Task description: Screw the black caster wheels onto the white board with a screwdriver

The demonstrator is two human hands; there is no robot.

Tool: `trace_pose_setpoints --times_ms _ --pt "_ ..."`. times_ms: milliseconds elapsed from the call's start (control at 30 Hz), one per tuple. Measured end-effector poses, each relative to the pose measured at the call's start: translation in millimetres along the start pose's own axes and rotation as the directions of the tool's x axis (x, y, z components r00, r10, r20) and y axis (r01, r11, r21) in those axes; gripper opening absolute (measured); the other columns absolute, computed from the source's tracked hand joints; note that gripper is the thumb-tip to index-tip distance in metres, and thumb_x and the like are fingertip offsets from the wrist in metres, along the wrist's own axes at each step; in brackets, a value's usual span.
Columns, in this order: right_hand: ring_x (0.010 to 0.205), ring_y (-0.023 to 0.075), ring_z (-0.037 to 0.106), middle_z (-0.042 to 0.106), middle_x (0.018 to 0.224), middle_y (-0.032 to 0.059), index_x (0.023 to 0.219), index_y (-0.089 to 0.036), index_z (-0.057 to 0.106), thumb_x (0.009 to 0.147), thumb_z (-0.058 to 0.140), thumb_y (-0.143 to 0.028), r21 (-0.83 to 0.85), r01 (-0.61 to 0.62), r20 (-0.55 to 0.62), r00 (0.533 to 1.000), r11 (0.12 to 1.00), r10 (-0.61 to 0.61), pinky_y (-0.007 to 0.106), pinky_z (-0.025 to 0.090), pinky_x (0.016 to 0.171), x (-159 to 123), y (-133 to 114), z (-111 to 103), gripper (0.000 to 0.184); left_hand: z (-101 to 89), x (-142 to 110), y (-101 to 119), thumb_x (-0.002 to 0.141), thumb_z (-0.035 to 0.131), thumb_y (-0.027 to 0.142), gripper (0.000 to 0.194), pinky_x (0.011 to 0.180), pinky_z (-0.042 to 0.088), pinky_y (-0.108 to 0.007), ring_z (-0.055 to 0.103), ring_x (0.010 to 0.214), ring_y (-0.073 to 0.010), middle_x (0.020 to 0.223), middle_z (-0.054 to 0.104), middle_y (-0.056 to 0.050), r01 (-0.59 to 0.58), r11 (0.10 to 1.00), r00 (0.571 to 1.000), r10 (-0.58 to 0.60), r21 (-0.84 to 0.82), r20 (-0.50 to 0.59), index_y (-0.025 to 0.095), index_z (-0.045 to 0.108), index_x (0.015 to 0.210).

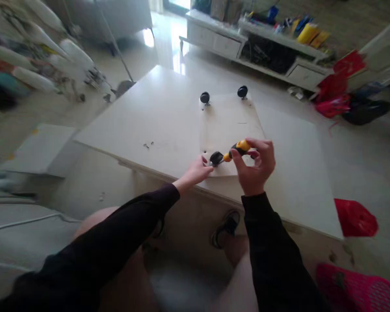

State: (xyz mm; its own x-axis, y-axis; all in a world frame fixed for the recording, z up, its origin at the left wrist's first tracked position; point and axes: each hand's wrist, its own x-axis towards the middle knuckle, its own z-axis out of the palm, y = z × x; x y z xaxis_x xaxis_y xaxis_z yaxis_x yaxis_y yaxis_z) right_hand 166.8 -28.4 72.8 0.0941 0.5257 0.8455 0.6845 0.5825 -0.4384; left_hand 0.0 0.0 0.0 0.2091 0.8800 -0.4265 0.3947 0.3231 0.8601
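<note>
A pale board (229, 123) lies on the white table, with black caster wheels standing up at its corners. My right hand (258, 167) is closed around a yellow and black screwdriver (239, 148), tilted with its tip down toward the base of the near left caster wheel (216, 158). At that same corner, the thumb and fingers of my left hand (197, 170) are closed about the caster's base. Two more casters, far left (204, 98) and far right (242, 91), stand at the back corners. My right hand mostly hides a dark caster at the near right.
Small screws (146, 145) lie on the white table (169, 104), left of the board. Beyond it stands a low white cabinet (211, 37) with clutter on top. Red bags (333, 95) are on the floor at right. A white box (35, 149) stands at left.
</note>
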Motion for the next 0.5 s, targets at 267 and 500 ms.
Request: trace_pose_setpoints --times_ms 267,500 --pt "0.098 0.0160 0.075 0.075 0.113 0.0010 0.130 -0.032 0.069 0.090 0.076 -0.022 0.026 -0.070 0.006 0.998 0.997 0.070 0.026 0.066 0.066 -3 2 -2 0.043 8.4 -17 7 0.089 0.064 0.013 0.017 0.054 0.043 -0.026 0.058 0.054 -0.0124 0.073 0.067 -0.001 0.013 0.999 0.993 -0.007 -0.046 0.120 0.014 0.070 0.105" --pt "0.102 0.0173 0.073 0.073 0.113 0.0018 0.128 -0.032 0.070 0.088 0.079 -0.024 0.015 -0.008 0.019 1.000 1.000 0.008 0.026 0.065 0.067 -3 4 -2 0.042 8.9 -15 15 0.094 0.056 0.006 0.024 0.049 0.040 -0.023 0.055 0.047 -0.0093 0.072 0.067 0.001 0.182 0.923 0.973 -0.120 -0.340 0.195 0.012 0.065 0.115"
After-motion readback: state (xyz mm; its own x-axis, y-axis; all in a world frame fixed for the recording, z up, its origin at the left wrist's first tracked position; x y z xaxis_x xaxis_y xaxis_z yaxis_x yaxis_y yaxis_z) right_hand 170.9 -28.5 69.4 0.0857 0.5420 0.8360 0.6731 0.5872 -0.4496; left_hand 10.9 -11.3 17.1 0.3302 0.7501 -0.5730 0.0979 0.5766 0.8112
